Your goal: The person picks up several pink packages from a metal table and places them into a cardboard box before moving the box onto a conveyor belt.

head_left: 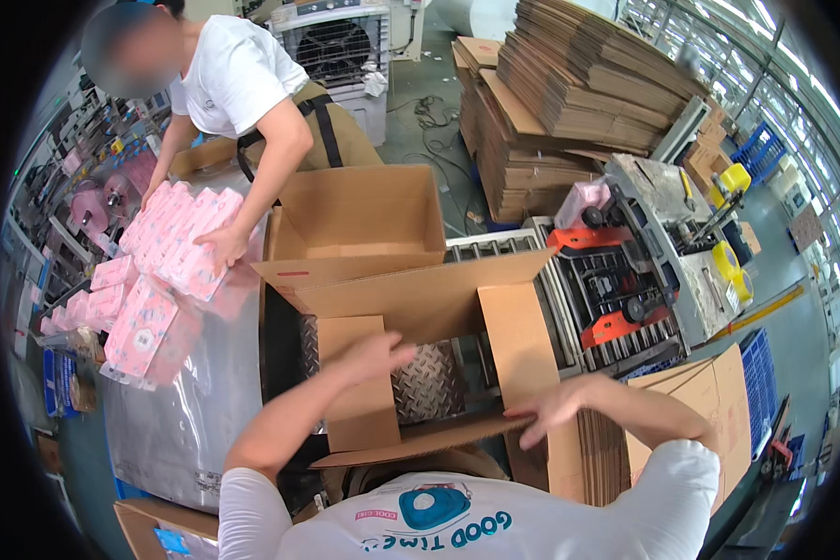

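An open brown cardboard box (420,303) stands in front of me, its flaps spread outward. Through its open middle I see a diamond-patterned metal plate (427,383). My left hand (373,358) is over the left flap, fingers stretched toward the opening and slightly blurred; it holds nothing. At the near right corner, my right hand (562,407) has its thumb and fingers on either side of the near flap's edge. A second open box (359,210) sits just beyond. To the left, a co-worker's hands hold a row of pink packs (182,233).
More pink packs (140,327) lie on the metal table (187,429) at left. A roller conveyor (495,245) carries an orange-and-black machine (616,280) on the right. Flattened cartons (588,84) are stacked at the back; others (700,401) lean near my right arm.
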`<state>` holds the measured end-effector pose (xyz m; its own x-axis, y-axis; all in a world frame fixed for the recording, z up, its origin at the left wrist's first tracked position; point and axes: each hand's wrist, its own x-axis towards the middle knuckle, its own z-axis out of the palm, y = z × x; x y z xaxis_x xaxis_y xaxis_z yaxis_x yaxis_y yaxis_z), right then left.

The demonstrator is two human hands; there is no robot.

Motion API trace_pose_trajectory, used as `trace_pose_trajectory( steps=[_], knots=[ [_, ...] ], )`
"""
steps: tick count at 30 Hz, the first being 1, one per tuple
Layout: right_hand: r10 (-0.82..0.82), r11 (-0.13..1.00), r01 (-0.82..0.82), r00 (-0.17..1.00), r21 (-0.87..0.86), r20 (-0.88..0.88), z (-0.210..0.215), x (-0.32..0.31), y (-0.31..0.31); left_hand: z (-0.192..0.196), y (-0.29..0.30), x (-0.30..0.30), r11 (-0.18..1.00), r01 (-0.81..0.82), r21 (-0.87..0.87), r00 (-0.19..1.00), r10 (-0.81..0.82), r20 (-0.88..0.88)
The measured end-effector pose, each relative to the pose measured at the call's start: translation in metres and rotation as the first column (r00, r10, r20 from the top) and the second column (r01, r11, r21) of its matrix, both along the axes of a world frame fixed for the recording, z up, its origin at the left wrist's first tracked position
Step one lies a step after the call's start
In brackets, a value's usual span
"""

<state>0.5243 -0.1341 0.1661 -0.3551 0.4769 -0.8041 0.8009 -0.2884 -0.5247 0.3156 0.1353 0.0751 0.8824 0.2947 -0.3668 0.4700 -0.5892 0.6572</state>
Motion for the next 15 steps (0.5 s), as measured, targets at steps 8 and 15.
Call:
trace_pose_trajectory(
  steps=[8, 15],
  knots=[
    [-0.635, 0.399, -0.007, 0.719, 0.917, 0.282, -0.107, 0.023, 0.041, 0.062, 0.058, 0.049, 0.6, -0.397, 0.694, 0.914, 0.196, 0.354],
    [-0.523, -0.665, 0.745, -0.415, 0.052, -0.744, -0.145, 0.035, 0.03, -0.03, -0.007, -0.071, 0.755, -0.077, 0.651, 0.994, 0.012, 0.104]
  ],
)
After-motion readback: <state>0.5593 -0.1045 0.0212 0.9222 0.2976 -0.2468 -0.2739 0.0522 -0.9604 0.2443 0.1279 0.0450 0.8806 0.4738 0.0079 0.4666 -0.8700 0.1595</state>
